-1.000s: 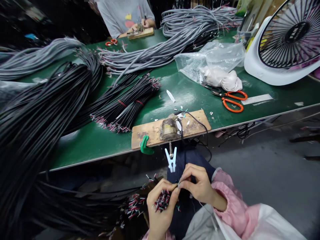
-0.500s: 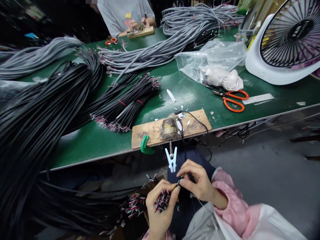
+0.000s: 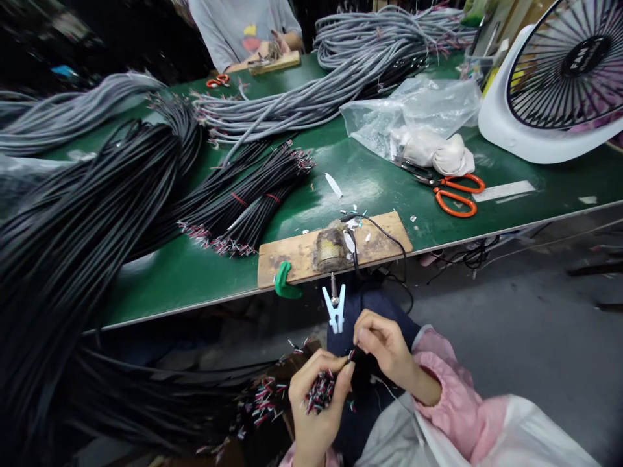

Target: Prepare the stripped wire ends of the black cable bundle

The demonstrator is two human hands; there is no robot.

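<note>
The grip of the left hand (image 3: 311,425) is curled closed round a bunch of cables (image 3: 320,392), its thumb and forefinger pinching one cable end (image 3: 351,355) apart from the rest. That end lies just left of the right hand (image 3: 384,350) and slightly nearer than its fingertips; the short visible length slants far and right, toward them. The left hand is the nearer, having hold of it. The right hand's thumb and forefinger are drawn close together; whether they touch the cable or hold anything, I cannot tell. Just beyond the hands, a blue peg (image 3: 335,310) hangs at a metal tip (image 3: 333,285) below the board (image 3: 287,250), which has a green clamp (image 3: 286,282) at its left end. On the surface (image 3: 311,207), tied black cables (image 3: 238,201) lie far left of the hands, and orange scissors (image 3: 457,201) far right.
</note>
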